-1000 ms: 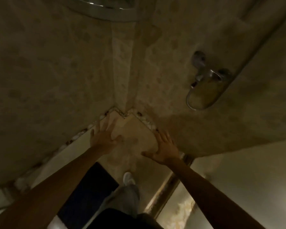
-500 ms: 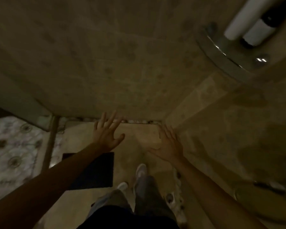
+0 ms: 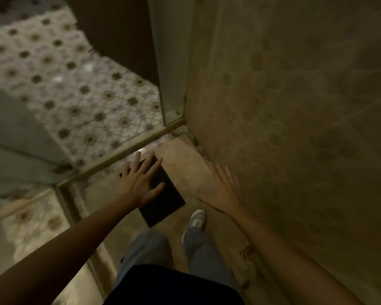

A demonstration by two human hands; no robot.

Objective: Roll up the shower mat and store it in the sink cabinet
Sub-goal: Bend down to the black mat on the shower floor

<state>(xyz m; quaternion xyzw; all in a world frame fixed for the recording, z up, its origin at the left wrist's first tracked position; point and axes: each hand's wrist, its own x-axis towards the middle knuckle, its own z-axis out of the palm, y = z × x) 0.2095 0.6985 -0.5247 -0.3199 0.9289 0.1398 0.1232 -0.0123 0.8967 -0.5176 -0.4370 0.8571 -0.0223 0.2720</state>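
A small dark rectangular shower mat lies flat on the beige shower floor, just inside the threshold. My left hand hovers above the mat's far half with fingers spread, holding nothing. My right hand is open too, fingers together and thumb out, close to the stone wall on the right and a little right of the mat. Whether the left hand touches the mat is unclear. The sink cabinet is not in view.
A metal threshold strip runs diagonally between the shower floor and the patterned bathroom tiles. A mottled stone wall fills the right side. My shoe and jeans stand beside the mat. A glass panel edge rises at the wall's end.
My view has swung left from the shower corner to the entrance. The mat now lies under my left hand, and both hands stay open and empty.
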